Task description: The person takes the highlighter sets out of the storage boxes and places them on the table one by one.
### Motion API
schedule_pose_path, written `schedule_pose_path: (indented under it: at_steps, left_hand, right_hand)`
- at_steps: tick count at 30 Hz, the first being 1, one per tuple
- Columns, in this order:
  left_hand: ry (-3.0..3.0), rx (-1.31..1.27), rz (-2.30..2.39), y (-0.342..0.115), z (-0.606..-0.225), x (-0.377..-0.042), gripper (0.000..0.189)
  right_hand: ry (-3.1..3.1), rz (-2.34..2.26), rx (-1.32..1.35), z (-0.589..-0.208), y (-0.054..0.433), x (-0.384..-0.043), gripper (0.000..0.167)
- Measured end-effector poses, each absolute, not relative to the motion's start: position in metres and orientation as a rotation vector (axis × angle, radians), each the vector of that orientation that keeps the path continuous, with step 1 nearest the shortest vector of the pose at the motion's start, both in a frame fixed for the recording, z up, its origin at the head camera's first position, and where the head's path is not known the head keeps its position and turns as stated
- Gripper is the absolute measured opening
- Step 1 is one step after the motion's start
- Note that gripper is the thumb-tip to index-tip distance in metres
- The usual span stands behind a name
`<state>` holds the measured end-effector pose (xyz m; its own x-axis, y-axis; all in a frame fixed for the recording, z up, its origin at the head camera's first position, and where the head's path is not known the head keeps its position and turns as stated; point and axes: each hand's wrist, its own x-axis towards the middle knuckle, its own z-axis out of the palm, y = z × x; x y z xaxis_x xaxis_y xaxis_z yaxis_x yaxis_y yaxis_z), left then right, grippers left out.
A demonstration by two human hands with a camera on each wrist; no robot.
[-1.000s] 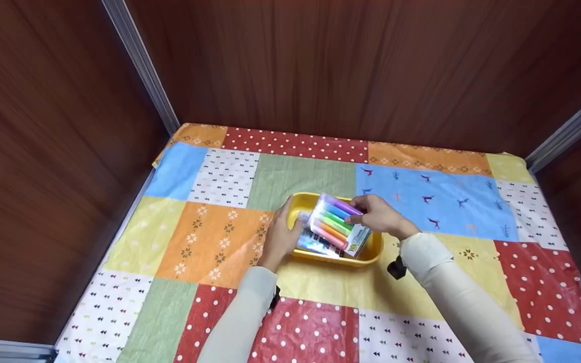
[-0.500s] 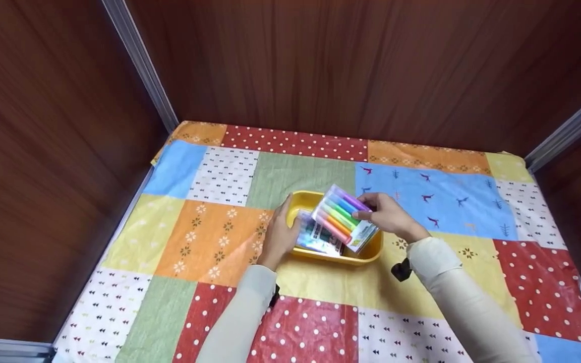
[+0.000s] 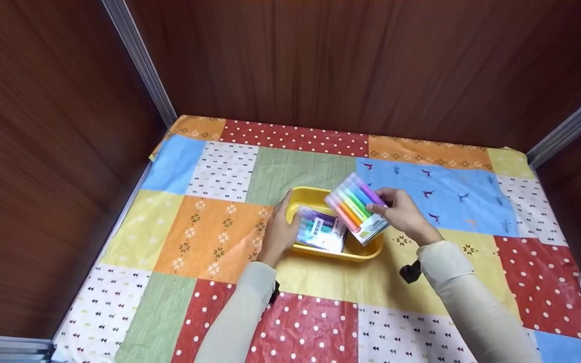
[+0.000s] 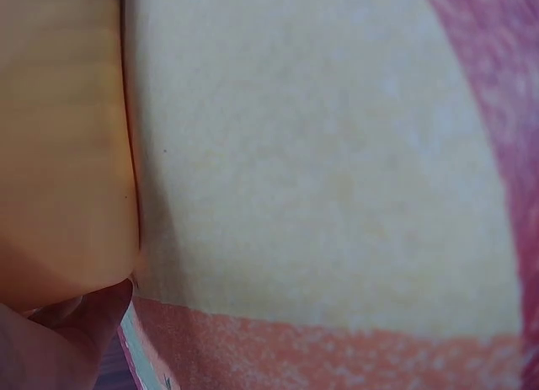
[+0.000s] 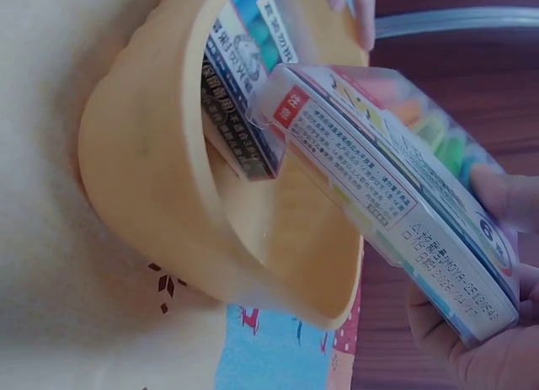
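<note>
My right hand (image 3: 404, 214) holds a pack of highlighters (image 3: 353, 209) by its right edge, thumb on the clear front. Purple, blue, green, orange and pink pens show through it. The pack is tilted above the right half of a yellow plastic basket (image 3: 350, 257). In the right wrist view its printed cardboard edge faces the camera. A second pack of pens (image 3: 315, 233), with white labels, lies in the basket's left part. At the basket's left end my left hand (image 3: 279, 232) grips the rim, thumb on the inner side and fingers along the outside.
A patchwork-print cloth (image 3: 220, 242) covers the table under the basket. Brown wood-look panels (image 3: 290, 65) with metal corner strips (image 3: 141, 65) stand at the back and sides. Black wrist mounts (image 3: 410, 272) hang at both cuffs.
My right hand has lifted the highlighter pack up and to the right, uncovering more of the second pack in the basket. The left hand has stayed on the basket's left end.
</note>
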<state>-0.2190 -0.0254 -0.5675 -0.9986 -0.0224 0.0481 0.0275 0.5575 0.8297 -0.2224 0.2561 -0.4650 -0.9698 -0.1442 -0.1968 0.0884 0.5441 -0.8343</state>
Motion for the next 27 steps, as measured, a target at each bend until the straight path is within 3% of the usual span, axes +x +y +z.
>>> schedule_pose_path:
  at_steps: [17, 27]
  left_hand:
    - [-2.763, 0.011, -1.451, -0.027, -0.567, -0.222, 0.067]
    - [-2.757, 0.026, -1.463, -0.026, -0.568, -0.220, 0.066]
  right_hand:
    - [2.585, -1.518, 0.054, -0.465, 0.272, -0.213, 0.029]
    - [2.564, -1.714, 0.138, -0.470, 0.286, -0.198, 0.039]
